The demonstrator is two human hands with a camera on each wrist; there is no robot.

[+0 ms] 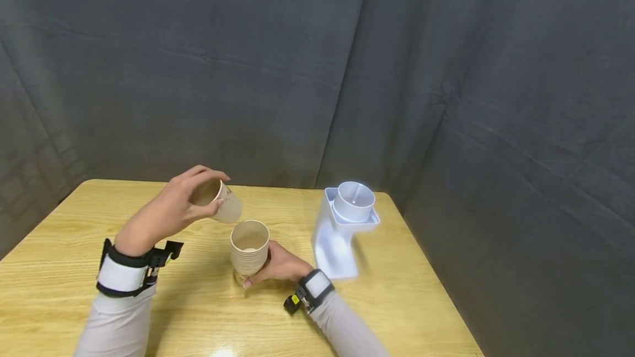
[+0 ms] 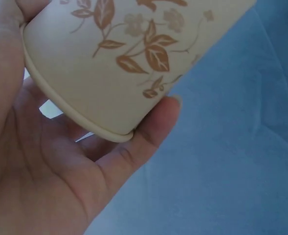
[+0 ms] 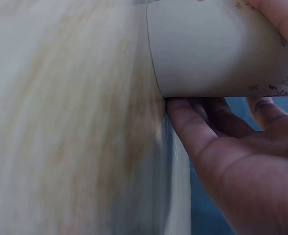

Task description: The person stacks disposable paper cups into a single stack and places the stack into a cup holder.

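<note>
My left hand point(image 1: 181, 203) holds a single paper cup point(image 1: 229, 205) above the table, its thumb and fingers at the rim. The cup is tilted, with its mouth toward the palm. Brown leaves and flowers are printed on its side, plain in the left wrist view on the paper cup point(image 2: 134, 54). Lower and to the right, a stack of paper cups point(image 1: 248, 260) stands upright on the table. My right hand point(image 1: 280, 263) grips this stack low on its right side. In the right wrist view, its fingers point(image 3: 192, 127) curl round the lower part of the stack, close to the tabletop.
A white plastic stand point(image 1: 337, 252) with a round cup-like holder point(image 1: 354, 203) on top is on the table point(image 1: 407, 291), right of the stack. Dark grey cloth point(image 1: 198, 70) hangs behind the table and along its right side.
</note>
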